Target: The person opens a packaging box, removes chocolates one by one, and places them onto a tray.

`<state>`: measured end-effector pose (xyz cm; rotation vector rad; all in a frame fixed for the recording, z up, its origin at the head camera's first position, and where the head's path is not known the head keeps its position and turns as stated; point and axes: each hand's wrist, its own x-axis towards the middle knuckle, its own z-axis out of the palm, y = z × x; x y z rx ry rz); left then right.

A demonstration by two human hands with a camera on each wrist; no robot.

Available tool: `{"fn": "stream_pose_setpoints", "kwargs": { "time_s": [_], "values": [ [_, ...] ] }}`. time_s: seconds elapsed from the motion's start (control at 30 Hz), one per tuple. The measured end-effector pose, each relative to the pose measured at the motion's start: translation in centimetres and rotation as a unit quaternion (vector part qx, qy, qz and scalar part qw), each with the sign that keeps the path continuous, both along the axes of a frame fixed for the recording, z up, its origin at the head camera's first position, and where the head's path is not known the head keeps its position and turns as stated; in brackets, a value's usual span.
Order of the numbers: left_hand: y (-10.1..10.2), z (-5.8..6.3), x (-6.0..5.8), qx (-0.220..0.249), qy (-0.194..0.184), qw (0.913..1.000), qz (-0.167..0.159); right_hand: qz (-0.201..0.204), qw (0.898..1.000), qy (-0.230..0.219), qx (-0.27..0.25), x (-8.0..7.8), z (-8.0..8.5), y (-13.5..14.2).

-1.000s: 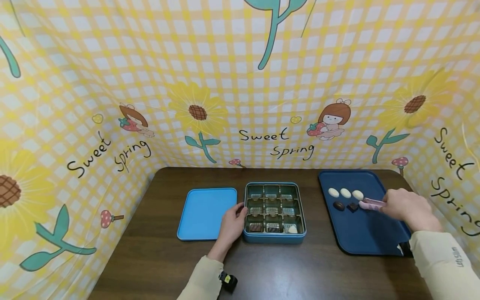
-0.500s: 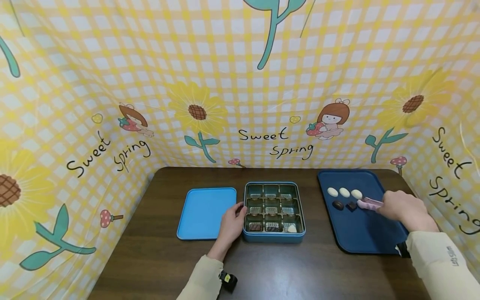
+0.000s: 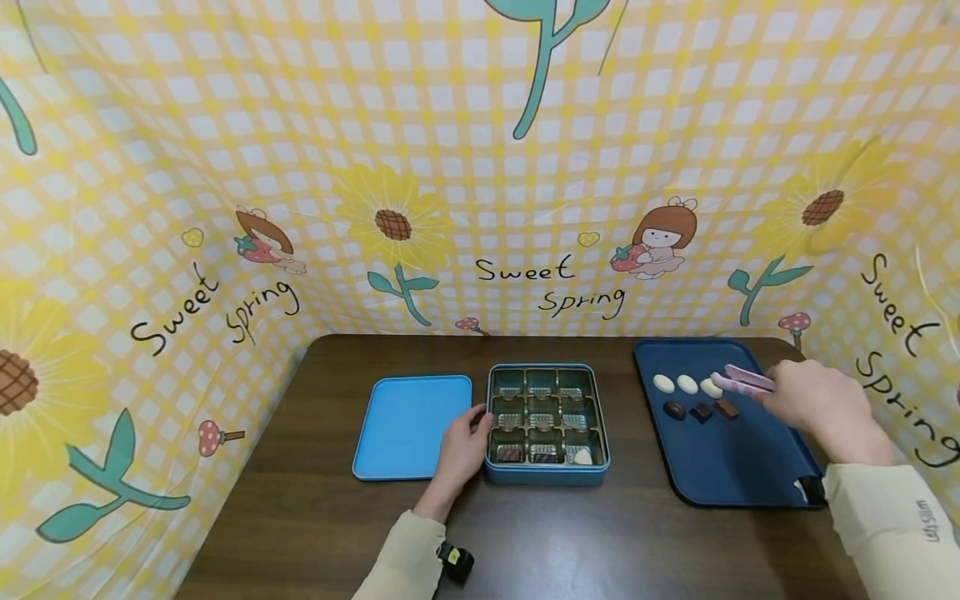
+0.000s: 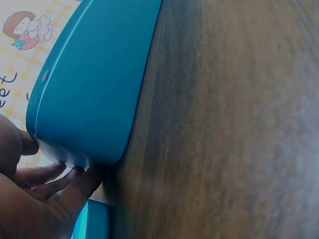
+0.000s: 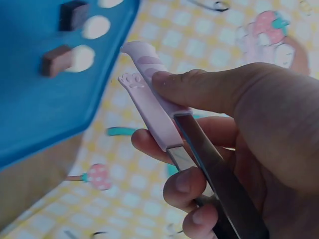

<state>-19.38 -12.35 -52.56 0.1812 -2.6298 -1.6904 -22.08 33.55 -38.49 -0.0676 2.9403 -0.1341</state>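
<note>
Right wrist view: pink-tipped metal tongs (image 5: pixel 158 119); paw-marked, slender.

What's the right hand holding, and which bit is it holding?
The right hand holds pink-tipped tongs around their metal arms, with the thumb on one pink end.

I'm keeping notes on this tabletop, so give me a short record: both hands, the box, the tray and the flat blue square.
Left hand: touching the box's outer side
Right hand: holding pink-tipped tongs, tips parted
Box: nine compartments; nearest row, left to right: brown piece, dark piece, white piece
Tray: three white ovals; nearer row: dark oval, dark square, brown bar
Flat blue square: on the table, left of the box
</note>
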Motion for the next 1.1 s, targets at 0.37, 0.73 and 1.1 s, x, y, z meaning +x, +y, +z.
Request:
{"fn": "stream_pose_setpoints", "kwargs": {
  "time_s": [0.37, 0.73, 1.1],
  "values": [
    [-0.1, -0.1, -0.1, -0.002, 0.003, 1.0000, 0.000, 0.070, 0.995, 0.062, 0.022, 0.2, 2.3, -6.5],
    [-0.1, 0.0, 0.0, 0.001, 0.003, 1.0000, -0.003, 0.144, 0.986, 0.085, -0.007, 0.9, 1.6, -13.9],
    [0.0, 0.1, 0.0, 0.006, -0.001, 0.9999, -0.008, 0.237, 0.967, 0.098, -0.017, 2.7, -0.2, -19.8]
  ]
}}
